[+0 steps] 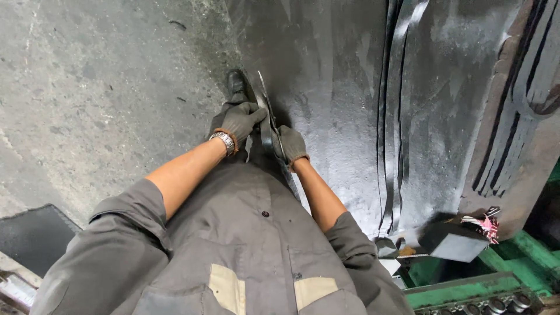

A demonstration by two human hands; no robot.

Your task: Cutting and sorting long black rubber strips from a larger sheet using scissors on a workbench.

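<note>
Firmly between gloved fingers (256, 111): rubber strip (269, 131)

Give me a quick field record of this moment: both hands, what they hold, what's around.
left hand: gloved left hand, closed on the upper part of the dark metal strip; wristwatch on that wrist
right hand: gloved right hand, closed on the same strip lower down
strip: thin, standing on edge, apparently curved
surface: large black sheet on the concrete floor
nearby: long narrow strips lying on the sheet; green machine frame lower right
foot: black shoe beyond the hands
</note>
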